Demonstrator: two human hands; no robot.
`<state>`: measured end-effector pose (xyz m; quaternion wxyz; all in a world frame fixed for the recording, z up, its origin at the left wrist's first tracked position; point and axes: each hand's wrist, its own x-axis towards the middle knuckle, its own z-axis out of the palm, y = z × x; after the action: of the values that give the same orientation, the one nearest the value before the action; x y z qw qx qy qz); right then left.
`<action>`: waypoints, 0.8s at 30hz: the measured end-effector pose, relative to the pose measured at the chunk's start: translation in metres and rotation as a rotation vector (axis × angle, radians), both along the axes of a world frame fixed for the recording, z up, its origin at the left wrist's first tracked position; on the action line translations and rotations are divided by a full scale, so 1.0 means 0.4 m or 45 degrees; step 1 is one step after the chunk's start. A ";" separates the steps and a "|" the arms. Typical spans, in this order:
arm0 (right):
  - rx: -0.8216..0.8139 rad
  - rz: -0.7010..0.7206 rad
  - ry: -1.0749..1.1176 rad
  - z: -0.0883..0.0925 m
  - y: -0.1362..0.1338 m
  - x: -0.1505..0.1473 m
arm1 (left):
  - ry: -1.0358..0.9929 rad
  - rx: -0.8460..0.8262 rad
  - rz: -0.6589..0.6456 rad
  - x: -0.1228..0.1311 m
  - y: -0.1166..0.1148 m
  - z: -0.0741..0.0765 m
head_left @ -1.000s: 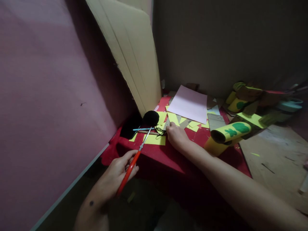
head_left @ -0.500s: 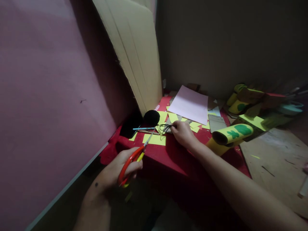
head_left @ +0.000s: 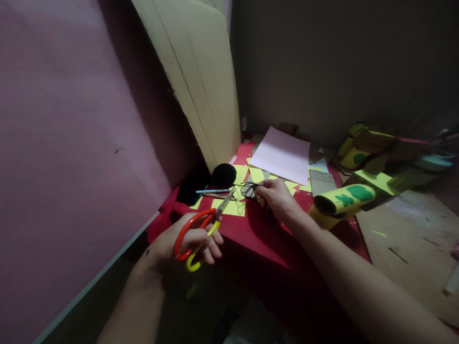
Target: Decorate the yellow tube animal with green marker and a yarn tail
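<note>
My left hand (head_left: 195, 236) holds scissors (head_left: 211, 224) with red and yellow handles, thumb and fingers in the loops and the blades slightly parted, pointing up toward the yarn. My right hand (head_left: 278, 198) pinches a looped bundle of black yarn (head_left: 250, 189) above the red-covered table. A strand seems to run from the bundle to a black ball of yarn (head_left: 224, 175) at the foot of the cardboard. Between the ball and the scissors lies a thin light-blue stick (head_left: 212, 191), perhaps a pencil or pen. Yellow paper pieces (head_left: 229, 207) lie under the blades.
A tall cardboard sheet (head_left: 201, 81) leans at the pink wall (head_left: 64, 143). A pale pink paper sheet (head_left: 281, 155) lies behind my right hand. To the right, a yellow tube with green shapes (head_left: 346, 198) stands near my forearm, beside a brown board (head_left: 405, 239).
The scissors have turned and opened, their handles spreading apart, with more of my left fingers showing. My right hand has drawn the yarn bundle slightly right and gathered its loops.
</note>
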<state>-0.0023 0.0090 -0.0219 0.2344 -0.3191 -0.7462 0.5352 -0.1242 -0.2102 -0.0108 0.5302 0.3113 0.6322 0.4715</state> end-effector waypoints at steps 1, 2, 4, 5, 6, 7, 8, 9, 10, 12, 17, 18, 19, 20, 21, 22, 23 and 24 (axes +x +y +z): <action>-0.029 0.006 0.017 0.003 -0.002 0.001 | -0.013 0.002 -0.015 -0.004 0.003 -0.001; -0.056 0.010 0.032 0.005 -0.004 0.001 | -0.027 0.016 -0.018 -0.007 0.006 -0.002; -0.103 0.019 0.056 0.008 -0.006 0.001 | -0.048 0.042 -0.011 -0.012 0.014 0.000; -0.121 0.024 0.065 0.009 -0.007 0.001 | -0.058 0.041 -0.010 -0.013 0.019 0.003; -0.137 0.028 0.075 0.008 -0.007 0.001 | -0.065 0.036 -0.011 -0.015 0.023 0.005; -0.151 0.030 0.085 0.008 -0.007 0.000 | -0.069 0.026 -0.019 -0.016 0.028 0.008; -0.163 0.032 0.094 0.006 -0.007 0.000 | -0.069 0.018 -0.028 -0.019 0.033 0.010; -0.175 0.033 0.101 0.005 -0.007 0.000 | -0.065 0.012 -0.035 -0.021 0.039 0.011; -0.186 0.034 0.110 0.004 -0.006 0.000 | -0.063 0.013 -0.038 -0.023 0.045 0.011; -0.209 0.040 0.126 0.001 -0.006 0.000 | -0.055 0.022 -0.040 -0.025 0.058 0.008; -0.321 0.066 0.194 -0.001 -0.003 0.001 | 0.032 0.103 -0.017 -0.011 0.086 0.004; -0.359 0.076 0.218 -0.001 -0.002 0.002 | 0.058 0.107 -0.022 -0.008 0.089 0.004; -0.403 0.087 0.245 0.001 -0.002 0.003 | 0.085 0.106 -0.029 -0.005 0.089 0.005; -0.451 0.099 0.275 0.005 -0.004 0.005 | 0.113 0.099 -0.037 -0.003 0.089 0.005; -0.504 0.113 0.304 0.010 -0.009 0.009 | 0.142 0.089 -0.047 -0.003 0.086 0.006; -0.560 0.131 0.329 0.017 -0.015 0.015 | 0.171 0.074 -0.057 -0.003 0.083 0.007; -0.615 0.152 0.349 0.026 -0.024 0.024 | 0.202 0.054 -0.067 -0.003 0.078 0.010; -0.666 0.175 0.362 0.036 -0.036 0.036 | 0.236 0.030 -0.079 -0.003 0.074 0.014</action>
<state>0.0120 -0.0053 -0.0073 0.2096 -0.2392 -0.5627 0.7630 -0.1254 -0.1806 -0.0051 0.4800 0.3794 0.6630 0.4315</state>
